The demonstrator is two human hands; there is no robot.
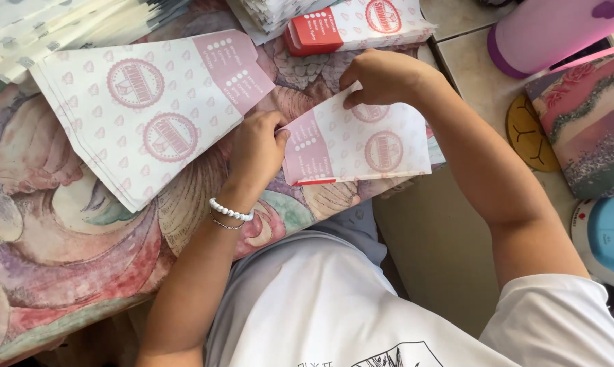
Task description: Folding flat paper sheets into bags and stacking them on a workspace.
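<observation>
Your left hand is curled nearly shut at the pink-printed end of a paper wrapper sheet, fingertips pinching its edge, while your right hand rests bent over the sheet's upper corner, fingers closed down on the paper where a flap lifts; the two grips at opposite ends seem meant to keep the thin sheet taut and flat so a fold can be pressed in. The sheet lies on the floral tablecloth right at the table's near edge, its lower side showing a red strip, though you cannot tell from this angle whether that is a second layer or a folded-under edge. A beaded bracelet sits on your left wrist just below that sheet. To the left of the sheet a fanned stack of flat wrappers spreads across the cloth, close enough that your left forearm passes beside its lower corner. Above the sheet, beyond your right hand, lies a folded packet with a red end, and farther above-left of the sheet is a pile of white sheets. Right of the sheet, past the table edge, stand a purple bottle, a round wooden coaster and a glittery pink book, well apart from your hands and not blocking them.
</observation>
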